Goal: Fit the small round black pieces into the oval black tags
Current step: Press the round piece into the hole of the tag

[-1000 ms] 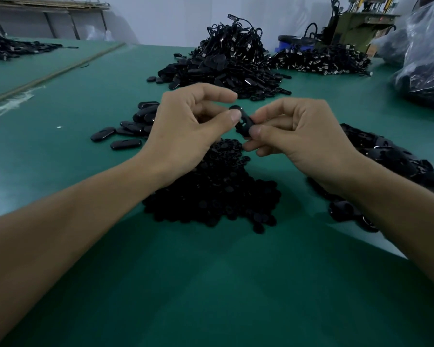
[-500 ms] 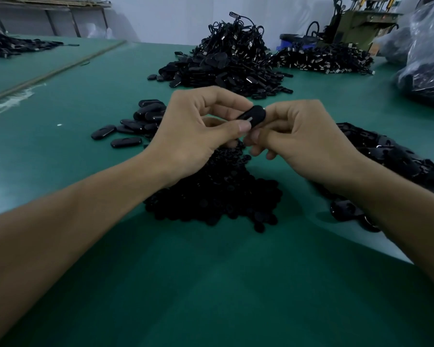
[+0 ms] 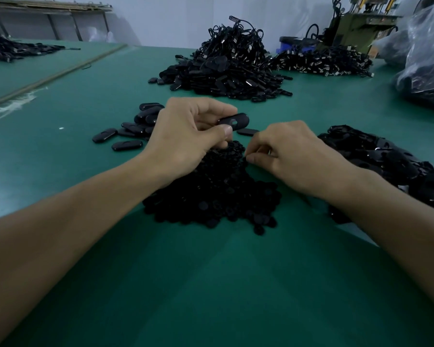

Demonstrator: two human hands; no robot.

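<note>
Two hands work over piles of black parts on a green table (image 3: 85, 101).

At the far side of the table lies a big heap of corded tags (image 3: 226, 68). Nearer, between the forearms, lies the pile of small round pieces (image 3: 211, 194), and at the right another dark pile (image 3: 386, 161). The left hand (image 3: 186, 141) is above the round pile and pinches one oval tag (image 3: 236, 120) between thumb and fingers. The right hand (image 3: 293, 159) is low at the pile's edge with its fingers curled; I cannot tell if it holds a piece. A small group of oval tags (image 3: 135, 126) lies left of the left hand.
</note>
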